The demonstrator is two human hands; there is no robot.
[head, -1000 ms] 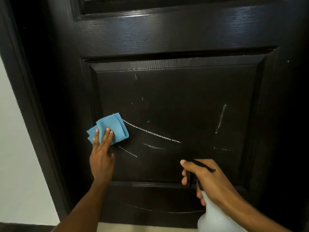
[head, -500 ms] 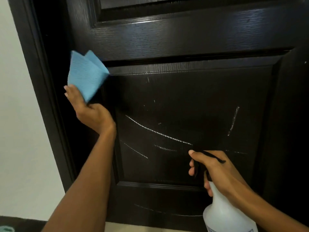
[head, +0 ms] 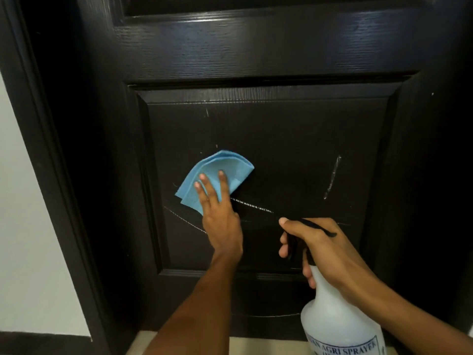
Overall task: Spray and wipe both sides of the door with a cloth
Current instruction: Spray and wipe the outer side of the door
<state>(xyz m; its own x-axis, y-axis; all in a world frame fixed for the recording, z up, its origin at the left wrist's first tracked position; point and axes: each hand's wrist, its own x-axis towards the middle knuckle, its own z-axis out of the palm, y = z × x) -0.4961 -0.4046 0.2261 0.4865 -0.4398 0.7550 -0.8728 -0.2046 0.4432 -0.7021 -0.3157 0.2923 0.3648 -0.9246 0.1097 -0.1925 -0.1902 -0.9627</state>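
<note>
A dark brown panelled door (head: pixel 281 129) fills the view, its lower panel streaked with white scratch-like marks. My left hand (head: pixel 220 213) presses a folded blue cloth (head: pixel 220 170) flat against the left part of that panel, fingers straight on top of the cloth. My right hand (head: pixel 322 249) grips the black trigger head of a white spray bottle (head: pixel 337 319) low at the right, nozzle towards the door, a short way in front of the panel.
The dark door frame (head: pixel 46 149) runs down the left, with a white wall (head: pixel 23 226) and dark skirting beyond it. A strip of pale floor (head: pixel 256 345) shows under the door's bottom edge.
My left hand has come down from the door's upper left stile and now presses the cloth onto the lower panel. My right hand with the bottle has stayed about where it was.
</note>
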